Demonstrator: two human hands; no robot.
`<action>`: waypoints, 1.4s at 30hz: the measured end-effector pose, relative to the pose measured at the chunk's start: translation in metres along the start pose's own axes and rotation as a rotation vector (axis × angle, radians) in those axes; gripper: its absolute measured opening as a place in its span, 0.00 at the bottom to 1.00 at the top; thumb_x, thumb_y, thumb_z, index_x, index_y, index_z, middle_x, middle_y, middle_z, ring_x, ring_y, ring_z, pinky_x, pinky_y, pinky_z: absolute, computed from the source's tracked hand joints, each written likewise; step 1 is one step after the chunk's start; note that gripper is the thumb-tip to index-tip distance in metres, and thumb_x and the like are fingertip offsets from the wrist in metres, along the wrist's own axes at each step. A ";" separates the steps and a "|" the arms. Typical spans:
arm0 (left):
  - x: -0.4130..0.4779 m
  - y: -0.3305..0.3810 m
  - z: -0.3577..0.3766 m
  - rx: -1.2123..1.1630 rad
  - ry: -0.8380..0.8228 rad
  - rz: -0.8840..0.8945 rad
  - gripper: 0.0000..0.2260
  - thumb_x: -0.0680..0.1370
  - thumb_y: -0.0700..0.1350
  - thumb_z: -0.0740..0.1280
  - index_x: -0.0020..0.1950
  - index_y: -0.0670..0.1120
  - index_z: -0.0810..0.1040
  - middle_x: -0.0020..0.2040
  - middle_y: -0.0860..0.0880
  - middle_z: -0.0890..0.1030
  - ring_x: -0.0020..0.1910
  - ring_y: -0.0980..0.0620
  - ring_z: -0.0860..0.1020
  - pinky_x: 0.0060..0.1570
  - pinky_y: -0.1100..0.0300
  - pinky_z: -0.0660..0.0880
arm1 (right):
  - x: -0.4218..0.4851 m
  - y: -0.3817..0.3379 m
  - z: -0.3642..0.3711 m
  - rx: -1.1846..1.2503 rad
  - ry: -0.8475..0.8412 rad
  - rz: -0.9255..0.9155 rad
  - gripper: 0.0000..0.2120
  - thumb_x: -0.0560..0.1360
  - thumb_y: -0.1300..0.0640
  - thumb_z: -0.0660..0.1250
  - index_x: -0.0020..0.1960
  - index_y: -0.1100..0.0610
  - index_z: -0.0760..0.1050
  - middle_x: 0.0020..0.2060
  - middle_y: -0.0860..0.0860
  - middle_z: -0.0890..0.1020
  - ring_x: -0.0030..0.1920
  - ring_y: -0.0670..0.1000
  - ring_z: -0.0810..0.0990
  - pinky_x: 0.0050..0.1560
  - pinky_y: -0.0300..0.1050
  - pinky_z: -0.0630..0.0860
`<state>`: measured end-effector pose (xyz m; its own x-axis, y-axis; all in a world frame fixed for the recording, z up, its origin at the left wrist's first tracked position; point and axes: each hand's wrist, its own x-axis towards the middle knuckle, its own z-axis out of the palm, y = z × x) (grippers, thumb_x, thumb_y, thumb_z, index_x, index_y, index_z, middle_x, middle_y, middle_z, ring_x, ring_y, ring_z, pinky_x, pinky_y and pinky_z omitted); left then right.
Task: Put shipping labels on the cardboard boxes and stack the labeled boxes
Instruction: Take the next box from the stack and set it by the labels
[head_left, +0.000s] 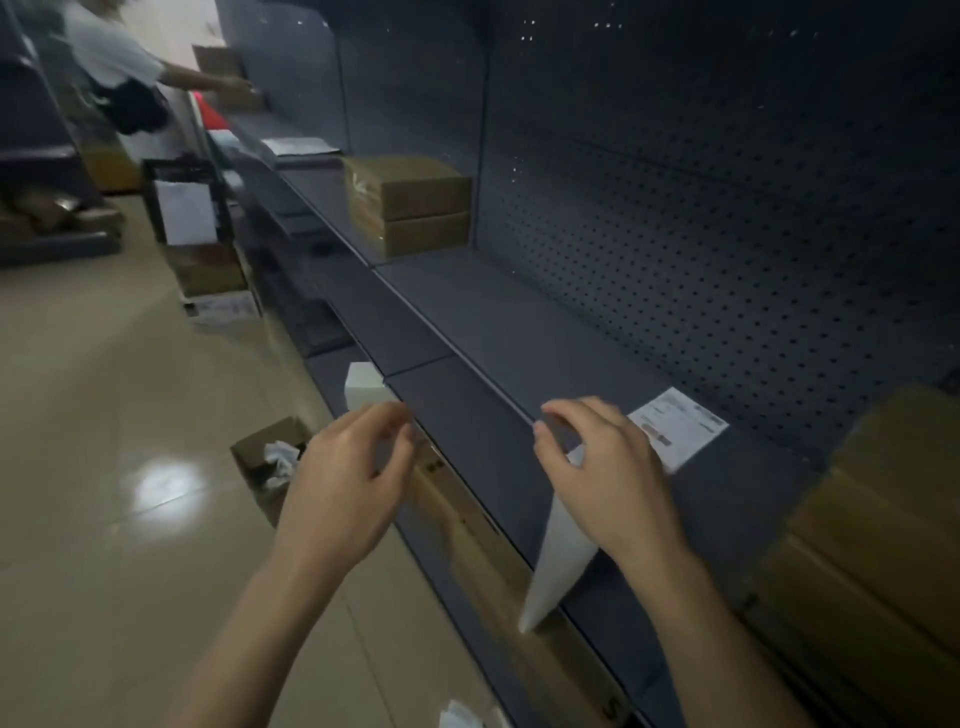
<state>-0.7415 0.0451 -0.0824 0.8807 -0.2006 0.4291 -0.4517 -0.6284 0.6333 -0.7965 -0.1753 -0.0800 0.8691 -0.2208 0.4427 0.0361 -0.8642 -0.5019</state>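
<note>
We hold both hands over the near edge of the shelf (519, 332). Our left hand (348, 478) pinches its fingertips together on nothing we can make out; our right hand (613, 478) grips one white sheet (558, 561). One label (680, 428) lies just right of it. Two stacked boxes (410, 205) sit farther left.
</note>
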 end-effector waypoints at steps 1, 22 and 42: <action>0.008 -0.015 -0.005 -0.011 0.008 -0.026 0.08 0.80 0.46 0.63 0.54 0.51 0.81 0.45 0.55 0.82 0.44 0.54 0.79 0.43 0.55 0.76 | 0.011 -0.007 0.013 0.012 -0.010 -0.004 0.14 0.80 0.49 0.65 0.60 0.55 0.80 0.54 0.47 0.82 0.55 0.49 0.79 0.51 0.50 0.78; 0.251 -0.274 -0.030 0.247 0.278 -0.426 0.06 0.78 0.40 0.67 0.52 0.46 0.83 0.45 0.52 0.83 0.39 0.55 0.77 0.40 0.62 0.71 | 0.328 -0.066 0.296 0.261 -0.222 -0.159 0.15 0.78 0.46 0.62 0.56 0.54 0.80 0.47 0.45 0.80 0.46 0.48 0.80 0.43 0.51 0.79; 0.587 -0.431 0.006 0.026 -0.030 -0.064 0.10 0.80 0.44 0.63 0.58 0.46 0.81 0.51 0.51 0.83 0.45 0.55 0.77 0.46 0.59 0.74 | 0.554 -0.085 0.412 0.045 -0.003 0.169 0.10 0.80 0.50 0.64 0.56 0.51 0.81 0.47 0.42 0.80 0.45 0.42 0.78 0.43 0.43 0.79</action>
<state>-0.0291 0.1938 -0.1072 0.9118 -0.1815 0.3683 -0.3906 -0.6602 0.6415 -0.1148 -0.0382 -0.0985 0.8662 -0.3600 0.3465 -0.0891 -0.7936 -0.6018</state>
